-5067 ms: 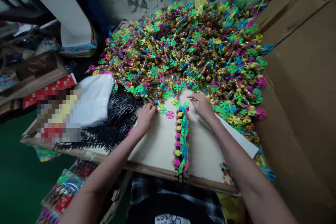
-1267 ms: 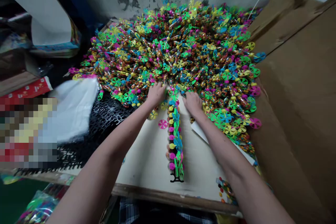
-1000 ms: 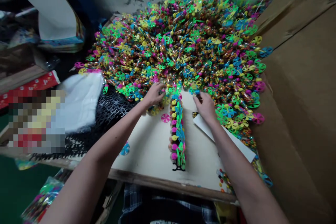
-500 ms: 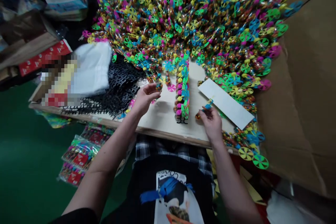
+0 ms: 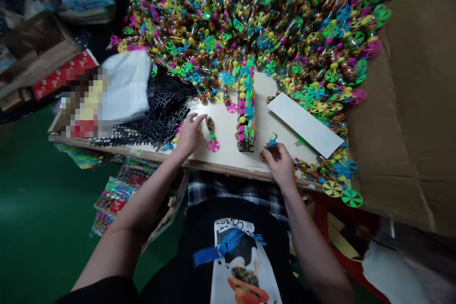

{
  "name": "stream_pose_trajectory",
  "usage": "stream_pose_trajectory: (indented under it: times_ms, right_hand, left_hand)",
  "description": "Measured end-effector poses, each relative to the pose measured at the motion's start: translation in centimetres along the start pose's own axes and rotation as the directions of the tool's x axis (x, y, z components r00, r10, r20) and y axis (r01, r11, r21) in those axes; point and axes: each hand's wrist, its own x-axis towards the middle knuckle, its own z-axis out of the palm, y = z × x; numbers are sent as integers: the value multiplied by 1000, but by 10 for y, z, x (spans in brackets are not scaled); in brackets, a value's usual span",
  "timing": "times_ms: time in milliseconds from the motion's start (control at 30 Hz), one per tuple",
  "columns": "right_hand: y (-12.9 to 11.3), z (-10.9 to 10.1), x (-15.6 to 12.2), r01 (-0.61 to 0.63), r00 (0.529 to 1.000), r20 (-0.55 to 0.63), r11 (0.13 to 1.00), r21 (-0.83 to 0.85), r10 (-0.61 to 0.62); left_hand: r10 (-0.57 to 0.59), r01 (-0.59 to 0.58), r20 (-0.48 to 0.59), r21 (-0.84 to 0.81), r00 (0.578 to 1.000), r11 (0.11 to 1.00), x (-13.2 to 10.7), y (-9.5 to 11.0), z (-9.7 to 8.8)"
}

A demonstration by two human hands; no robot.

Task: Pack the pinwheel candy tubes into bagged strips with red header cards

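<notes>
A big heap of clear candy tubes with coloured pinwheel tops [image 5: 256, 23] covers the far part of a wooden board [image 5: 224, 161]. A straight row of tubes clipped in a black strip [image 5: 245, 109] runs down the board's middle. My left hand [image 5: 188, 133] rests near the front edge, fingers spread, beside a loose tube with a pink pinwheel [image 5: 213, 138]. My right hand [image 5: 280, 161] is closed on a tube with a blue top [image 5: 272, 141], just right of the row's near end.
A white card strip [image 5: 306, 123] lies right of the row. Black plastic strips [image 5: 160, 109], a white folded bag [image 5: 124, 85] and a red box [image 5: 64, 73] sit to the left. Cardboard [image 5: 409, 104] walls the right side. Packed bags [image 5: 114, 199] lie on the green floor.
Both hands pulled back from the heap to the board's front edge. The left hand put down the pink-topped tube; the right hand keeps a blue-topped one. The view tilted down.
</notes>
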Motion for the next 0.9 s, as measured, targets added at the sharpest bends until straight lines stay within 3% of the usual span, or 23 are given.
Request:
stream_pose_trajectory:
  times_ms: [100,200,267,333,400,467,533,633,800,900]
  right_hand:
    - [1,0,-1,34,999,30,999,-5,-33]
    - [-2,2,-1,107,993,52,994,-20,-106]
    - [-5,3,-2,167,984,64,985,-44,-164]
    - [-7,5,-3,210,975,82,975,-66,-205]
    - [-9,8,-5,224,971,97,972,-74,-217]
    - [-10,10,-7,221,972,99,973,-65,-214]
    - [-11,13,-7,217,972,101,975,-53,-211]
    - [-13,16,-6,224,969,119,973,-55,-216]
    - [-15,19,-6,230,968,117,970,-74,-221]
    - [-14,24,-9,247,966,106,964,-103,-236]
  left_hand:
    - [253,-295,171,301,952,907,4,-4,-6]
    - [397,-501,350,290,848,815,12,-1,-8]
    - [422,-511,354,214,835,832,16,1,-8]
    - [381,-416,266,86,885,905,14,6,-7]
    - [255,-237,130,-138,958,962,4,15,-2]
    - [70,-29,79,-432,994,902,-12,31,8]
    - [-67,168,177,-651,982,740,-28,50,23]
    - [-137,353,337,-748,931,562,-43,78,45]
    - [-252,452,380,-807,890,379,-46,97,58]
    - [-256,474,404,-809,878,348,-45,98,56]
